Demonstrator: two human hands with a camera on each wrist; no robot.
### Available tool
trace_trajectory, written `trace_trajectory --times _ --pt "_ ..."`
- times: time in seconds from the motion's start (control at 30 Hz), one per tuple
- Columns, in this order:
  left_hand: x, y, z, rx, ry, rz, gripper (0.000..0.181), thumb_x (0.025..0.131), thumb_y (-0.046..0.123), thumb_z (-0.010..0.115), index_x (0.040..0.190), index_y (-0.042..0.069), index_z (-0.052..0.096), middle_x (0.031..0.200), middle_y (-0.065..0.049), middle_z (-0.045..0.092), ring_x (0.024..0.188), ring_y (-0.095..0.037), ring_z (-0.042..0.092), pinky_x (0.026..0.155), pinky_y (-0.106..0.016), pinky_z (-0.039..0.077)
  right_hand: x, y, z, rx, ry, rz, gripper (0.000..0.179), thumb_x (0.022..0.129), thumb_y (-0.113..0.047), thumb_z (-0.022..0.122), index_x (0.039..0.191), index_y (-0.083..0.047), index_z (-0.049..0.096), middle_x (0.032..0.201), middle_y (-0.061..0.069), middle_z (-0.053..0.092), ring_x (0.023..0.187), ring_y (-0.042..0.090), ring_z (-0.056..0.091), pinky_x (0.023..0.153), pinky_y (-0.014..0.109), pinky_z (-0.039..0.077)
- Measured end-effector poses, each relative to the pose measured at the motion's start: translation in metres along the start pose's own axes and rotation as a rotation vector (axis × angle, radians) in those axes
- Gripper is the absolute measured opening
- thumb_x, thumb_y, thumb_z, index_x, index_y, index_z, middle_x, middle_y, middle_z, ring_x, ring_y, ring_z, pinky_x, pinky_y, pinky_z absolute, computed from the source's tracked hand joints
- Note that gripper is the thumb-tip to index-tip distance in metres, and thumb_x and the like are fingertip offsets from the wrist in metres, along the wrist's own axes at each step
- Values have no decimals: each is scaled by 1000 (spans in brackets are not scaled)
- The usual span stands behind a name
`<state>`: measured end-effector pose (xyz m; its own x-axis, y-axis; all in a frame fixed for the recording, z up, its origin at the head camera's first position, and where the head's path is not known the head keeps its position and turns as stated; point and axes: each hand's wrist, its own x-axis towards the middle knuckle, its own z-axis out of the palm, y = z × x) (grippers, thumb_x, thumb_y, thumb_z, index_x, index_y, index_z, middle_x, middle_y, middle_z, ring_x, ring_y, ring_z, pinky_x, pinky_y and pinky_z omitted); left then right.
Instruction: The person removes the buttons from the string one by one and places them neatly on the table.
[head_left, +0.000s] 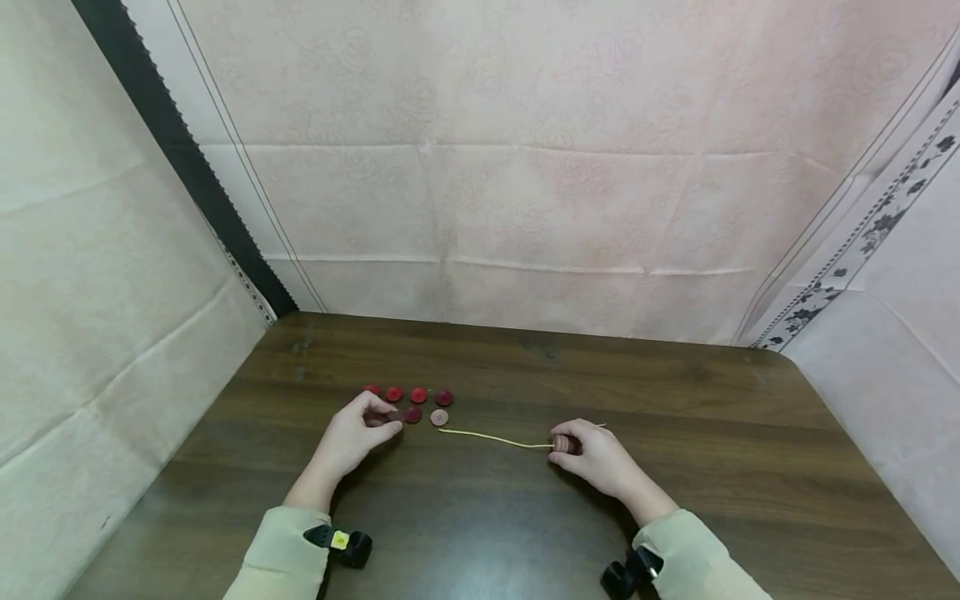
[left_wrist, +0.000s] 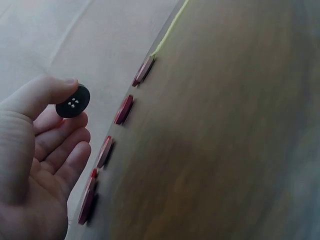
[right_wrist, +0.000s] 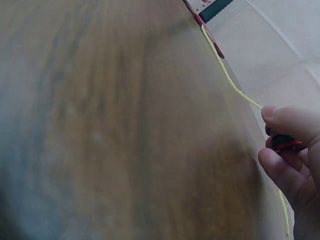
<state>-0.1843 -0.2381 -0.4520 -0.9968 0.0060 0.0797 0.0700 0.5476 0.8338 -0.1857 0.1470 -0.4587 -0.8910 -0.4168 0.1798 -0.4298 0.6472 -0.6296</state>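
Note:
My left hand [head_left: 351, 435] pinches a dark round button [left_wrist: 73, 102] between thumb and fingers. Pale holes show in the button's face, and it is held up clear of the table in the left wrist view. My right hand [head_left: 600, 460] grips a short stack of buttons [head_left: 561, 444], pinkish at its near end in the head view. From that end a yellow cord [head_left: 491, 437] runs left across the table to a pink button [head_left: 439, 417]. More cord [right_wrist: 284, 212] trails out behind the stack in the right wrist view. Fingers hide part of the stack.
Beyond my left hand lie loose buttons in two rough rows, among them a red button [head_left: 418, 395], a maroon button [head_left: 444, 398] and another maroon button [head_left: 412, 415]. The wooden table [head_left: 480, 517] ends at a pale cloth backdrop [head_left: 525, 208], with more cloth at both sides.

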Motion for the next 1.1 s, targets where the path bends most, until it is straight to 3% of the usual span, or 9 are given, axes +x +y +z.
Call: trace_trajectory --times 0.6,1.1 --pt "-5 -7 -15 221 -30 9 25 80 25 75 96 15 58 94 -3 62 86 -19 56 77 -41 47 -2 -2 -1 4 -6 5 25 81 -20 74 103 -11 65 82 -12 53 76 6 51 75 28 48" --pt "-5 -6 -18 379 -71 96 23 78 17 76 91 15 57 88 2 59 84 -18 53 75 -40 45 -2 -3 -1 2 -3 10 25 81 -20 74 103 -11 66 81 -12 53 75 6 51 74 28 48"
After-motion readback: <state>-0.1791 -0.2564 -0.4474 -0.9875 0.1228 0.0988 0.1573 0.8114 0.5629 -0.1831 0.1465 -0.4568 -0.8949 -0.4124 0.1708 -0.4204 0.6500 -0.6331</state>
